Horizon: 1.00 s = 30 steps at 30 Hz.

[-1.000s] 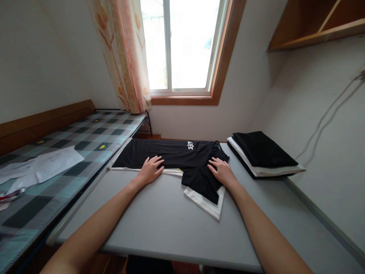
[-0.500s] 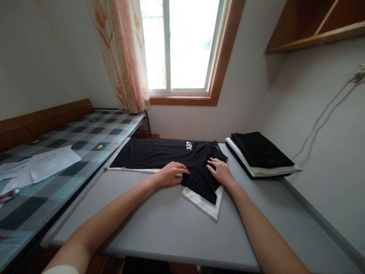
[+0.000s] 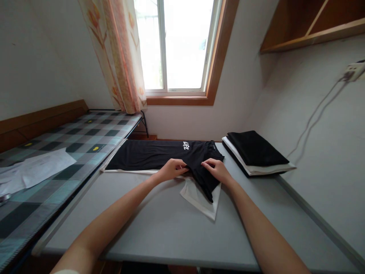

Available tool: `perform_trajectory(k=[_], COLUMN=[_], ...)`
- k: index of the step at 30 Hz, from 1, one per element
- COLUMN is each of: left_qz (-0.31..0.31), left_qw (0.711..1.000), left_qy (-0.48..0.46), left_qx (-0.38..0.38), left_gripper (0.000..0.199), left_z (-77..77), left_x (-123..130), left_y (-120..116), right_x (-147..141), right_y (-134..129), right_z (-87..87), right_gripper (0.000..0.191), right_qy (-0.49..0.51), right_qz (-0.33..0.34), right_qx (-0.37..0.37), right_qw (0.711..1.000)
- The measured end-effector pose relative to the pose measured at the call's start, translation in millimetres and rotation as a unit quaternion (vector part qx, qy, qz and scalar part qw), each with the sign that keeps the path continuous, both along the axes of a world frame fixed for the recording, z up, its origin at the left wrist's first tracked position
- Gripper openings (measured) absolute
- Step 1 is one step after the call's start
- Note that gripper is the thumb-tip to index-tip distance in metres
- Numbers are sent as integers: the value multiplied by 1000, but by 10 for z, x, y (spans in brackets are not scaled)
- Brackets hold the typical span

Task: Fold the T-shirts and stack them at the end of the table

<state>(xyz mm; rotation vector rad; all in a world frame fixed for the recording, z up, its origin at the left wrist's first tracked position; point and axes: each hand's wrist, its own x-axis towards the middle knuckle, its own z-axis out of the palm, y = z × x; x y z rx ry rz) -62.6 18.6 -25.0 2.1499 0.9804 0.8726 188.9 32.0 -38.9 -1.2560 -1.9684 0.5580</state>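
We get daylight glare from the window [image 3: 186, 45] (burnt out nearly to white), while the shelf [image 3: 289, 28] sits in shadow.

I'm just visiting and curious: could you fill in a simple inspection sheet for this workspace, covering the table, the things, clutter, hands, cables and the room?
Surface: grey table, smooth and flat-looking.
Things in hand: black shirt with white lettering, spread over a white cloth that shows along its edges.
Other cloth: folded stack, black and white, on the table's right.
Clutter: papers on the checked bed; a shiny object beside them is cut off.
Left hand: seems to pinch the shirt's edge near the sleeve.
Right hand: on the shirt near the shoulder; grip unclear.
Cables: one cable from a wall socket down toward the stack.
Surroundings: window, flowered curtain, wooden shelf.
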Motion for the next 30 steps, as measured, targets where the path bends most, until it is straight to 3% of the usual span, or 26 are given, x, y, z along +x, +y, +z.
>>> perform_trajectory(k=[2, 4, 7, 10, 14, 16, 18, 20, 22, 25, 30], left_qz=[31, 19, -90, -183, -190, -149, -23, 127, 207, 217, 176], left_qw=[999, 998, 991, 971, 968, 983, 998, 984, 960, 954, 979], left_qy=[-22, -13, 63, 150, 155, 106, 27, -48, -87, -85, -36], left_qx=[-38, -64, -81, -30, 52, 15, -47, -111, -164, -188, -92], left_gripper=[24, 22, 21, 41, 20, 11, 20, 27, 24, 18, 33], left_z=[19, 55, 128, 173, 126, 64, -6, -75, -134, -194, -213], left_x=[40, 73, 93, 107, 164, 178, 154, 89, 6, -84, -107], left_y=[65, 119, 141, 92, 68, 130, 234, 344, 425, 466, 442], right_x=[-54, -99, -142, -157, -150, -127, -83, -22, 40, 88, 53], right_y=[-42, -73, -95, -90, -56, -24, 20, 71, 117, 145, 80], right_z=[41, 55, 50, 42, 31, 22, 9, -10, -39, -107, -210], right_gripper=[41, 44, 44, 45, 50, 53, 54, 55, 57, 51, 35], right_qy=[30, 46, 44, 55, 92, 117, 160, 207, 219, 138, -82], right_qz=[42, 84, 125, 117, 97, 88, 39, -55, -145, -203, -229], right_qx=[-43, -87, -130, -136, -136, -137, -104, -37, 27, 55, 15], right_qw=[998, 992, 983, 982, 982, 980, 981, 976, 965, 968, 970])
